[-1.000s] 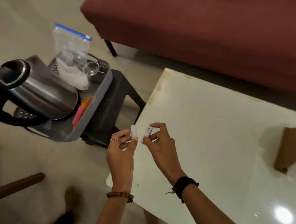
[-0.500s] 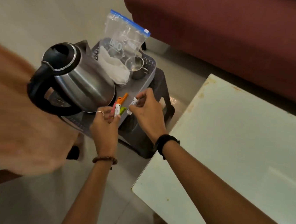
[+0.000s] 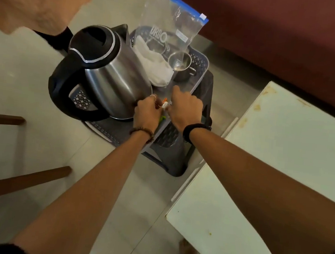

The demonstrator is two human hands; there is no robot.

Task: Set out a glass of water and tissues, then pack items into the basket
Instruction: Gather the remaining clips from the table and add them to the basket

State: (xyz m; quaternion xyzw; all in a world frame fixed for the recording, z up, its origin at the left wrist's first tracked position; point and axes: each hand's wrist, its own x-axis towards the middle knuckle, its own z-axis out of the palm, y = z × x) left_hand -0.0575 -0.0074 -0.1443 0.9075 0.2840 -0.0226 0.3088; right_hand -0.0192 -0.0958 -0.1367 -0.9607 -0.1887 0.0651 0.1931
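Both hands meet over the grey basket (image 3: 198,76): the left hand (image 3: 146,112) and right hand (image 3: 185,110) have curled fingers pinching one small white tube (image 3: 165,105) between them, just beside one steel kettle (image 3: 108,75) standing in the basket. Behind the kettle stand one zip bag (image 3: 171,21), one white tissue wad (image 3: 154,65) and one metal cup (image 3: 179,63).

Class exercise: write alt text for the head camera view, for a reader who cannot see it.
Two hands, left hand and right hand, meet over a grey basket on a dark stool, handling a small white item. The basket holds a steel kettle, a clear zip bag, white tissue and a glass; a white table stands alongside.
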